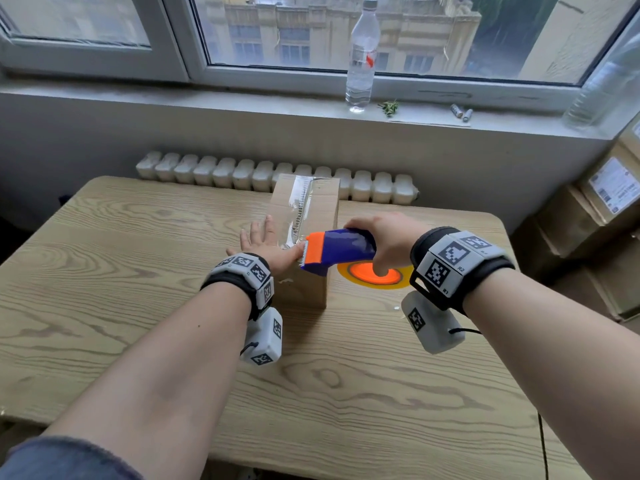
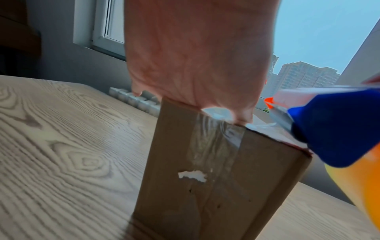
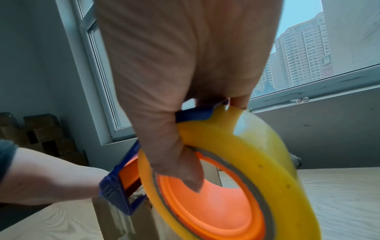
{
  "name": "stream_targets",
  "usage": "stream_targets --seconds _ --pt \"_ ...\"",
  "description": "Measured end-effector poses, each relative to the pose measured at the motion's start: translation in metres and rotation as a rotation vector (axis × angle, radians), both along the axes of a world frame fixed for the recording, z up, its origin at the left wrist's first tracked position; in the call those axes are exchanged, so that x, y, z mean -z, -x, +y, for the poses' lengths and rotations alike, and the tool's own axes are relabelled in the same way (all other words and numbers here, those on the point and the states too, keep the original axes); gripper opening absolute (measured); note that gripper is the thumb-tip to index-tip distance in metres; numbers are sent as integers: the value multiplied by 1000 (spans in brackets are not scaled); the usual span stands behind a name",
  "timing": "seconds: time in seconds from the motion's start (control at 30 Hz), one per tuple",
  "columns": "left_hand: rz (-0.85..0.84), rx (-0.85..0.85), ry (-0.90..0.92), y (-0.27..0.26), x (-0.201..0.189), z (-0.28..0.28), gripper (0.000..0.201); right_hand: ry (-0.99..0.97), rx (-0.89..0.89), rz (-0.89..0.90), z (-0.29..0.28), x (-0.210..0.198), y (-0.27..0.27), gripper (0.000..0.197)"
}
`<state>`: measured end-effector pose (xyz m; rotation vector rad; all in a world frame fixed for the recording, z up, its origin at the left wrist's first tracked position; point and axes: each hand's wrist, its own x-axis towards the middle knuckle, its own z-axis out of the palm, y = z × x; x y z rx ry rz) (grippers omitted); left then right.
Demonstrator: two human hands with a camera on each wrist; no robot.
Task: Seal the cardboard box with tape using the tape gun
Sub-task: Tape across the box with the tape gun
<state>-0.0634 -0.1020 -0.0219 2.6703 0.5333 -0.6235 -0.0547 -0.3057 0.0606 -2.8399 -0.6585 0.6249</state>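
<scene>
A long brown cardboard box (image 1: 323,206) lies on the wooden table (image 1: 121,271), with a strip of clear tape (image 1: 300,206) running along its top and down its near end (image 2: 213,146). My left hand (image 1: 261,239) lies flat with straight fingers on the box's near top edge, pressing the tape (image 2: 197,65). My right hand (image 1: 388,237) grips the blue and orange tape gun (image 1: 337,249) over the near end of the box, thumb hooked in the orange core of the yellow tape roll (image 3: 257,162). The gun's toothed blade (image 1: 304,252) sits beside my left thumb.
A radiator (image 1: 277,176) runs behind the table under the windowsill. A clear water bottle (image 1: 362,57) and small bits stand on the sill. Stacked cardboard boxes (image 1: 595,230) fill the right side of the room.
</scene>
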Motion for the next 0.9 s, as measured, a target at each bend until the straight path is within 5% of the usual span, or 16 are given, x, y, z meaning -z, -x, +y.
stream_targets --seconds 0.33,0.73,0.9 --pt "-14 29 -29 2 4 -9 97 25 -12 -23 -38 -9 1 78" --pt "-2 40 -20 4 1 -12 122 46 54 -4 -75 6 5 82" --pt "-116 207 -146 3 -4 -35 112 89 45 -26 -74 11 2 79"
